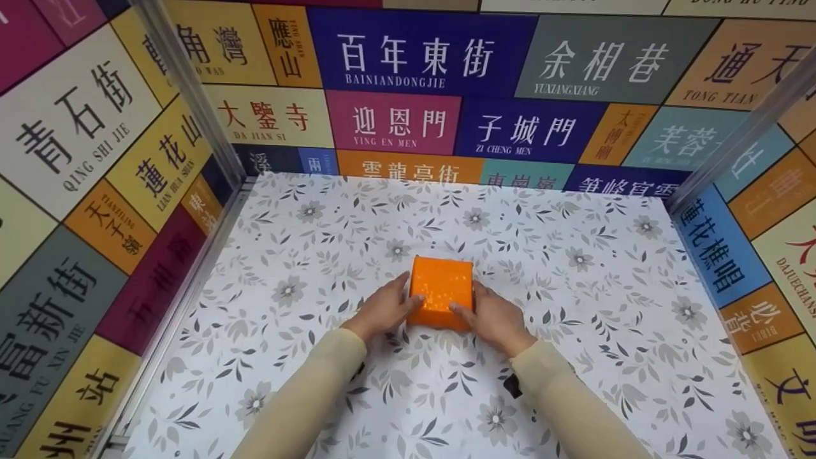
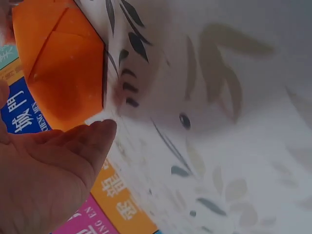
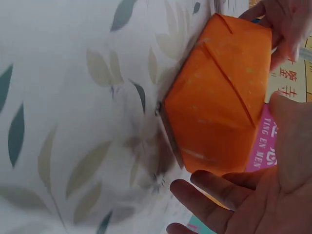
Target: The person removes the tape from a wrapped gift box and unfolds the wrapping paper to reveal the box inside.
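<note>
A small box wrapped in orange paper (image 1: 442,287) sits near the middle of the flowered tabletop. Folded flaps of its wrapping (image 3: 219,97) show in both wrist views. My left hand (image 1: 386,309) lies along the box's left side, its thumb by the near left corner. On the opposite side is my right hand (image 1: 500,319), with its thumb by the near right edge. In the left wrist view the left fingers (image 2: 102,141) are fairly straight beside the box. The right fingers (image 3: 209,195) look spread and relaxed; whether they touch the paper is hard to tell.
White cloth with grey flowers and leaves covers the table (image 1: 287,242). Panels of coloured street-name signs (image 1: 421,57) stand behind it and on both sides, with metal posts (image 1: 191,95) at the corners. A dark strap piece (image 1: 512,386) shows at the right wrist.
</note>
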Action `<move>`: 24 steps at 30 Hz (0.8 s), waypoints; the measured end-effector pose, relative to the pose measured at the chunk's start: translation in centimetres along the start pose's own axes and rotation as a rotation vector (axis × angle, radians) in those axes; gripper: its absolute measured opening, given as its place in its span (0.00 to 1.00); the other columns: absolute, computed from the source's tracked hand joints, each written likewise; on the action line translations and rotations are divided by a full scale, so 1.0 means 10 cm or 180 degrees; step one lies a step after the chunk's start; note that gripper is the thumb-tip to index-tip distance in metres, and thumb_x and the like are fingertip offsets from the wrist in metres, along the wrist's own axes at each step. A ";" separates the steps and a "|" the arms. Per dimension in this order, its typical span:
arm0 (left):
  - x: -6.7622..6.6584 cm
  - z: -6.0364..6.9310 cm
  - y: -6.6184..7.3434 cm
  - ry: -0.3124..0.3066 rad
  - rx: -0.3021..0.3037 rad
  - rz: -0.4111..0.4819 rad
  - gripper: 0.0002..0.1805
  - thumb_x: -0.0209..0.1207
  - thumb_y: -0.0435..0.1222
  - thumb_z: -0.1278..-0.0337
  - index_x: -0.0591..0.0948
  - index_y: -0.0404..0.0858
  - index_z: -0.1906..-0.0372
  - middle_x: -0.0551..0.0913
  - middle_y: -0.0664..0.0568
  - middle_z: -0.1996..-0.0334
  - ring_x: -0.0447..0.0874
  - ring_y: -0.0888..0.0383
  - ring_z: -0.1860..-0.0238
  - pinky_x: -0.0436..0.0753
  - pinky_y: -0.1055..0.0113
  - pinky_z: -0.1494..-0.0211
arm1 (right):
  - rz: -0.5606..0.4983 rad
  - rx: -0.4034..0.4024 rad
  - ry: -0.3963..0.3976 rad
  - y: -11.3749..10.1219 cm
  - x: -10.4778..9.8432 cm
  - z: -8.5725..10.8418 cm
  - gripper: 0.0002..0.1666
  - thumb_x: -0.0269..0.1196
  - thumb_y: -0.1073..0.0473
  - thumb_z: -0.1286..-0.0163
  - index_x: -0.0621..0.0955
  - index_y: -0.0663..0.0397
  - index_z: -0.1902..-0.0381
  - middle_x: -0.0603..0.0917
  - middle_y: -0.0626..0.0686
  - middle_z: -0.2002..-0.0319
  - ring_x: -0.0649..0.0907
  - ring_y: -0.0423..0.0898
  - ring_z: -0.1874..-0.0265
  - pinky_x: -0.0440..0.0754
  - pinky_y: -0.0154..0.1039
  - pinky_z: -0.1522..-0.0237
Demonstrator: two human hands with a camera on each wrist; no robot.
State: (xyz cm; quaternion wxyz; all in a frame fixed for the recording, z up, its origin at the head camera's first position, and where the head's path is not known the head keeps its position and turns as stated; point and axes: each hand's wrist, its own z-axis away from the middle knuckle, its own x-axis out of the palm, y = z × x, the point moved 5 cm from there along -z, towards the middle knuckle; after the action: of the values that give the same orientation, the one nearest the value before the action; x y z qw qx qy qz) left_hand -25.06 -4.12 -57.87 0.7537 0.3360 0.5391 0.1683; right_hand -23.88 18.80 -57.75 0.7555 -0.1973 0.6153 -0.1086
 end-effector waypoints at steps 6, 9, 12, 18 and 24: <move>0.08 -0.07 0.00 0.0013 -0.0236 0.0317 0.38 0.55 0.51 0.30 0.59 0.39 0.23 0.72 0.46 0.32 0.73 0.54 0.37 0.68 0.57 0.31 | -0.0529 0.0114 -0.0116 0.00 0.10 0.01 0.51 0.57 0.27 0.34 0.63 0.53 0.25 0.76 0.60 0.35 0.77 0.57 0.40 0.70 0.57 0.37; 0.09 -0.09 -0.01 -0.0008 -0.0376 0.0581 0.38 0.57 0.49 0.31 0.61 0.37 0.24 0.73 0.45 0.34 0.76 0.54 0.40 0.71 0.58 0.33 | -0.0671 0.0129 -0.0135 -0.01 0.12 0.02 0.50 0.58 0.28 0.33 0.63 0.52 0.25 0.75 0.59 0.34 0.77 0.56 0.39 0.69 0.56 0.35; 0.11 -0.10 -0.02 -0.0055 -0.0470 0.0803 0.37 0.59 0.47 0.32 0.62 0.38 0.24 0.73 0.45 0.34 0.76 0.55 0.40 0.72 0.59 0.34 | -0.0792 0.0077 -0.0136 -0.02 0.13 0.02 0.48 0.59 0.32 0.32 0.63 0.54 0.25 0.75 0.58 0.34 0.76 0.55 0.39 0.68 0.56 0.34; 0.12 -0.13 -0.02 -0.0109 -0.0541 0.0903 0.36 0.60 0.46 0.33 0.64 0.41 0.25 0.72 0.48 0.32 0.74 0.55 0.38 0.71 0.59 0.33 | -0.0878 0.0029 -0.0106 -0.02 0.11 0.01 0.44 0.62 0.37 0.31 0.65 0.55 0.27 0.77 0.57 0.36 0.77 0.53 0.40 0.69 0.53 0.35; 0.09 -0.15 0.01 -0.0095 -0.0548 0.0888 0.36 0.62 0.44 0.34 0.62 0.42 0.24 0.72 0.48 0.32 0.75 0.56 0.39 0.73 0.61 0.35 | -0.1018 0.0016 -0.0117 -0.02 0.08 -0.03 0.46 0.64 0.38 0.32 0.64 0.56 0.27 0.79 0.56 0.40 0.80 0.50 0.45 0.74 0.50 0.39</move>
State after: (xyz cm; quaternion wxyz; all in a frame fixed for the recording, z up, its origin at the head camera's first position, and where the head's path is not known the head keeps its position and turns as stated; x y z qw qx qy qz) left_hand -26.14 -3.01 -58.77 0.7570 0.3442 0.4595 0.3119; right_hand -23.94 18.24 -58.44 0.7402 -0.2928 0.5618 -0.2254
